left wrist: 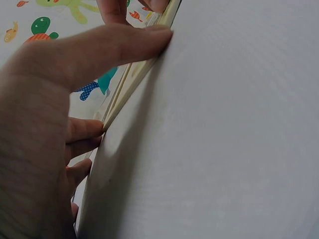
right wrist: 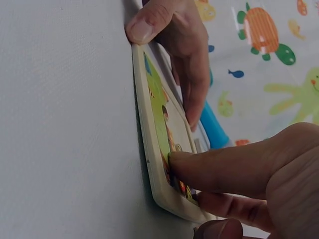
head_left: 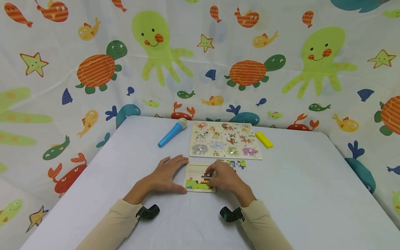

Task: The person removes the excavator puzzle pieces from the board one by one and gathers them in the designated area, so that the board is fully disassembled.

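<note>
A small wooden puzzle tray (head_left: 200,167) lies on the white table, with green jigsaw pieces (head_left: 195,184) along its near side and a colourful piece (head_left: 206,176) above them. My left hand (head_left: 167,175) holds the tray's left side, thumb at the near corner and fingers at the far one. Over the right part, my right hand (head_left: 226,177) pinches a small jigsaw piece, mostly hidden by the fingers. In the right wrist view, the right thumb (right wrist: 219,167) presses low over the pieces inside the frame. Only the tray's pale edge (left wrist: 130,82) shows in the left wrist view.
Loose jigsaw pieces (head_left: 240,164) lie just beyond the right hand. Farther back is a larger animal puzzle board (head_left: 207,146), between a blue toy microphone (head_left: 172,133) and a yellow block (head_left: 264,140). A curtain with sea animals (head_left: 200,69) hangs behind the table.
</note>
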The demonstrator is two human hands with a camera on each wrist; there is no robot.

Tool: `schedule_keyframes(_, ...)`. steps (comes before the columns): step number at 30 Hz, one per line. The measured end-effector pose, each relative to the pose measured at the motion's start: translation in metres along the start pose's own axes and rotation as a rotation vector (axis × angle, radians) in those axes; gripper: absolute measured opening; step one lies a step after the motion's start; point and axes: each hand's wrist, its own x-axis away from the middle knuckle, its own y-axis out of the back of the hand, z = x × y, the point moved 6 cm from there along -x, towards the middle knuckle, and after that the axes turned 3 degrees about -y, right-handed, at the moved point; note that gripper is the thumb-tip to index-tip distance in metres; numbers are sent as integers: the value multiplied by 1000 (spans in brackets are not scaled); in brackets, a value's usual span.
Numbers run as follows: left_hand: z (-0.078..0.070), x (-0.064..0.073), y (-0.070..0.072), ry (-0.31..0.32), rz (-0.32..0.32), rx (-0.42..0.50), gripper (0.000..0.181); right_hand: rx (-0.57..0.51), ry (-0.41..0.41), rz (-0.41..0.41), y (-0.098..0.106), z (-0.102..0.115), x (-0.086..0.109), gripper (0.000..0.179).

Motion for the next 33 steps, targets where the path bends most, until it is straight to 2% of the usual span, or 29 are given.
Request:
schedule_keyframes(6, 0, -2, -1, 0, 7, -8, 102, 51, 4, -7, 0, 4, 1, 29)
schedule_keyframes(11, 1, -3, -2, -6, 2, -16, 103, 28, -15, -22, -2, 5, 3, 28)
schedule_keyframes(21, 0, -1, -1, -4, -14, -1, 102, 29, 5, -50, -3, 8, 5, 31)
schedule_keyframes(28, 0, -1, -1, 0, -14, -6, 103, 55, 28, 18, -3, 12, 5, 32)
schedule_keyframes(33, 0, -1, -2, -5, -13, -7, 103, 21, 67, 54, 1, 11, 6, 23)
